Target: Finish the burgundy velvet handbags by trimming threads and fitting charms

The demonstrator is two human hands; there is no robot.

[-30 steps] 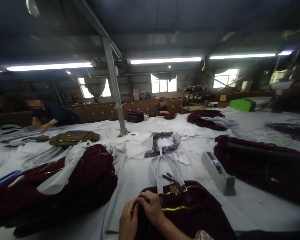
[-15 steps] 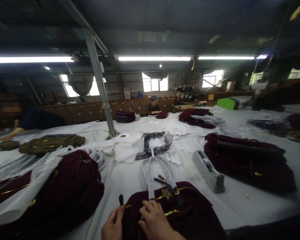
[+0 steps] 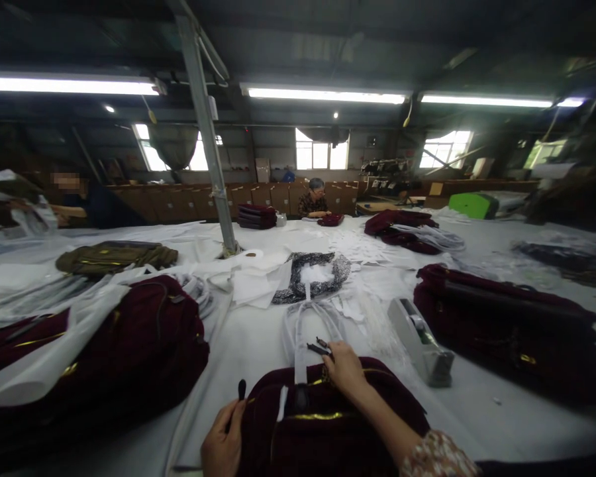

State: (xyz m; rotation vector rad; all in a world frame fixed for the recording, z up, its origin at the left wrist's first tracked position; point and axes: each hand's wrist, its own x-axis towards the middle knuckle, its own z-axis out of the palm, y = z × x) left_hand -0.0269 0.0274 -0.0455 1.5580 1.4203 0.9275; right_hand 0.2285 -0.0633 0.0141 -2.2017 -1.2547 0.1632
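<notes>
A dark burgundy bag with gold zips lies right in front of me on the white-covered table. My left hand is closed at its left edge, pinching a black pull tab that sticks up past the thumb. Across the top of the bag, my right hand has its fingers closed over the gold bag charm, which is mostly hidden. The charm's dark tassels poke out ahead of those fingers. A white-wrapped handle rises from the bag's top, and a small white strip shows near the zip.
To the right stand a grey tape dispenser and another burgundy bag. On the left lie more burgundy bags and an olive bag. A metal post rises through the table. Co-workers sit far across and at left.
My right hand has moved from the bag's front left, up and right onto the charm. The left hand keeps its pinch. At far left, a co-worker now has an olive item raised.
</notes>
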